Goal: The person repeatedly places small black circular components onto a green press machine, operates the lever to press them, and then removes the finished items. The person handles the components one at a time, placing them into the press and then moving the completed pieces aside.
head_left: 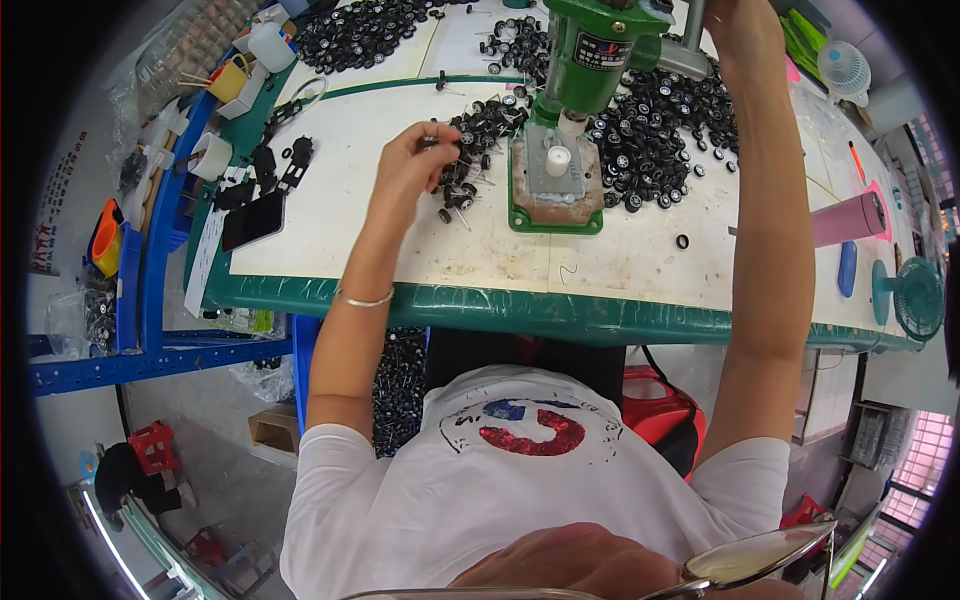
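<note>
Though apart, two hands [408, 165], one press [590, 80]

a red stool [152, 448] stands on grey floor [225, 480].

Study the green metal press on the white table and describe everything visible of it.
The green metal press stands upright on the white table, its top out of frame. Its glossy painted body carries a dark label plate; a silver metal lever juts rightward. Below, a white round piece sits on a grey plate over a stained brown, green-rimmed base. Round black wheels lie close on both sides. The right hand is by the lever; contact is unclear.
</note>
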Tool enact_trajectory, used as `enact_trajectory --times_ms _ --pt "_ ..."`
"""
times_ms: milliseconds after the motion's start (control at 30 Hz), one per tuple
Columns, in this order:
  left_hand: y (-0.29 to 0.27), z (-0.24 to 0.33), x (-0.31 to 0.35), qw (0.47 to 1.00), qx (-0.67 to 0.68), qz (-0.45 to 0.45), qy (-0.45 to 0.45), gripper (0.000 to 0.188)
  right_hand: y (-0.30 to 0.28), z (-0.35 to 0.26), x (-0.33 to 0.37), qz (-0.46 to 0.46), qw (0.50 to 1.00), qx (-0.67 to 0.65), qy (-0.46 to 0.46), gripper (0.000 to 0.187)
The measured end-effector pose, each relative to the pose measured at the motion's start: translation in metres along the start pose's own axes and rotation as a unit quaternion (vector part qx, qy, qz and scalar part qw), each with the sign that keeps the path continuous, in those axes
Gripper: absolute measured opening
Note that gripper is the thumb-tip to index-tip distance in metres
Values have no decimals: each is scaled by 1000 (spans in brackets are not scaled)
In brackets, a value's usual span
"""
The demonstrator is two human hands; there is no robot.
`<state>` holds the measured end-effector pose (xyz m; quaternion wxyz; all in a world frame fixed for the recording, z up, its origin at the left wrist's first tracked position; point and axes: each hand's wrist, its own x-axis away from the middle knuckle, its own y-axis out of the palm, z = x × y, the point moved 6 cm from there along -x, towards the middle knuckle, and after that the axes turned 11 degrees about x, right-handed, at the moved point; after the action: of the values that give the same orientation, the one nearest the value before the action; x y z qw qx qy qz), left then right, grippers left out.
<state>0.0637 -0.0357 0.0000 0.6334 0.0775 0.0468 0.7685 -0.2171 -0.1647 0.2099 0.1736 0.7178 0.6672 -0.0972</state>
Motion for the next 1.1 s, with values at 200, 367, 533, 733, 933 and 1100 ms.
enact_trajectory --times_ms 200,367,533,733,933,1100 --pt "26 16 41 906 -415 5 82 21 -77 88 64 -143 947 287 -16 23" --pt "42 4 34 833 -529 18 162 17 -65 128 141 -262 842 463 -89 22" --pt "45 14 29 886 -435 29 156 13 -58 132 165 -251 774 555 -174 18" --pt "45 17 19 999 16 31 38 14 -61 130 164 -246 781 543 -184 19" --pt "70 2 10 979 186 -87 -3 22 -54 140 149 -214 927 306 17 22" --pt "80 -13 2 990 136 -29 5 23 -11 140 142 -253 944 164 131 24"
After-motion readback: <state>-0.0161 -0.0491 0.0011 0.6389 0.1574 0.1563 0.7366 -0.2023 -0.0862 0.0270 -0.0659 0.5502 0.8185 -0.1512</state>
